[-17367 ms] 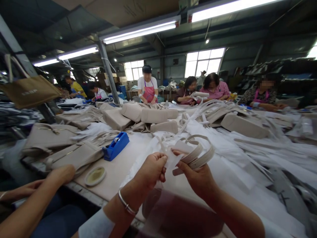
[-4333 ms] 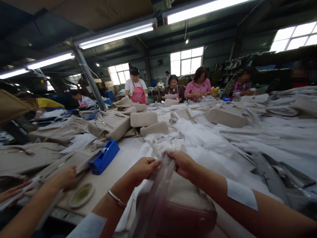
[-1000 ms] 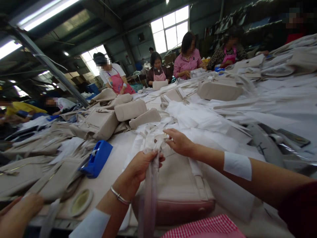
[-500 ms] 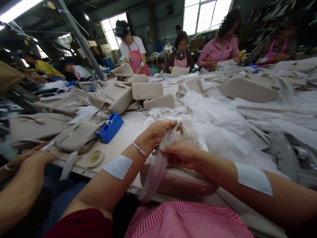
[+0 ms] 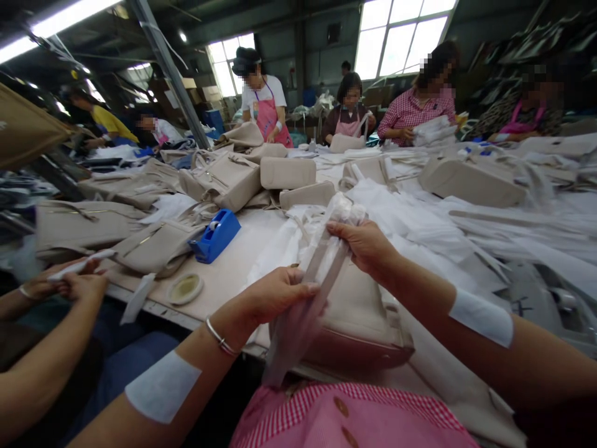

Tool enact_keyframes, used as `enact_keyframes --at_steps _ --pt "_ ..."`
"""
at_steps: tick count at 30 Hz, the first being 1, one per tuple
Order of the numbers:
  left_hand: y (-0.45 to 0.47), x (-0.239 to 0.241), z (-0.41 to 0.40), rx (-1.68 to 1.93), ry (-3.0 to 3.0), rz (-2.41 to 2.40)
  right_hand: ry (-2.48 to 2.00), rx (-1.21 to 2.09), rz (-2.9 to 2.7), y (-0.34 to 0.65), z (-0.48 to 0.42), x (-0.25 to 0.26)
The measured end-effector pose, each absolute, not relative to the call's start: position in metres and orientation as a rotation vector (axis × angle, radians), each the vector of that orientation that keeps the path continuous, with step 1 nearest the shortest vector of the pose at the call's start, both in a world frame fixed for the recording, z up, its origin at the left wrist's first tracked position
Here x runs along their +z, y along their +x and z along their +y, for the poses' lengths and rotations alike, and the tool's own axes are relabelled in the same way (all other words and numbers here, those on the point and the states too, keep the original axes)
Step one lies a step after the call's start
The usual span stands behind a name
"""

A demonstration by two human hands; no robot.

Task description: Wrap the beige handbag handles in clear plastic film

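Observation:
A beige strap in a clear plastic sleeve [image 5: 323, 261] runs slantwise in front of me, its lower end hanging towards my apron. Lower down, my left hand [image 5: 280, 291] pinches the sleeve between thumb and fingers. Near the bunched top, my right hand [image 5: 366, 244] is closed on the same sleeve. Under both hands a beige handbag [image 5: 357, 311] lies on its side at the table edge, partly hidden by the sleeve and my left hand. White sheets [image 5: 280, 255] spread just beyond it.
A blue tape dispenser [image 5: 217, 238] and a round dish [image 5: 185, 289] stand to the left. More beige handbags [image 5: 233, 177] are piled behind. White sheets [image 5: 420, 249] and a grey device [image 5: 543, 298] lie right. A co-worker's hands [image 5: 84, 280] hold a white roll at far left.
My left hand has moved down along the sleeve towards me, while my right hand has gone up to its top end. The co-worker's hands at left have lifted a white roll.

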State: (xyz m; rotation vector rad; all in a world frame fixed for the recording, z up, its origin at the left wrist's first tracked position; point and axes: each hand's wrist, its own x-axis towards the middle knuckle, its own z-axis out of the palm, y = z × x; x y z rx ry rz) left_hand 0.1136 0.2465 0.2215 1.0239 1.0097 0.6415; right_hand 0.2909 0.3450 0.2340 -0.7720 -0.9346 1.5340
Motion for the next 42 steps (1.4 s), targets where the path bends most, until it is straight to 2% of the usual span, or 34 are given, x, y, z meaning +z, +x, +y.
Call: enact_keyframes --at_steps 6,12,19,33,39,42 --pt "0.125 0.224 0.250 0.705 1.006 1.071 -0.638 1.483 -0.920 0.291 0.340 0.243" --pt "0.141 0.225 0.261 0.822 1.112 1.034 -0.603 1.942 -0.970 0.297 0.317 0.259" --pt "0.139 0.228 0.252 0.681 1.190 1.118 -0.659 1.626 -1.000 0.295 0.323 0.271" --pt "0.157 0.238 0.286 0.947 1.216 0.919 -0.656 1.547 -1.083 0.290 0.309 0.233" --pt "0.140 0.241 0.280 0.705 1.288 0.882 -0.557 1.275 -1.190 0.300 0.335 0.257" --pt "0.139 0.237 0.279 0.703 1.301 0.987 -0.543 1.213 -1.199 0.298 0.341 0.260"
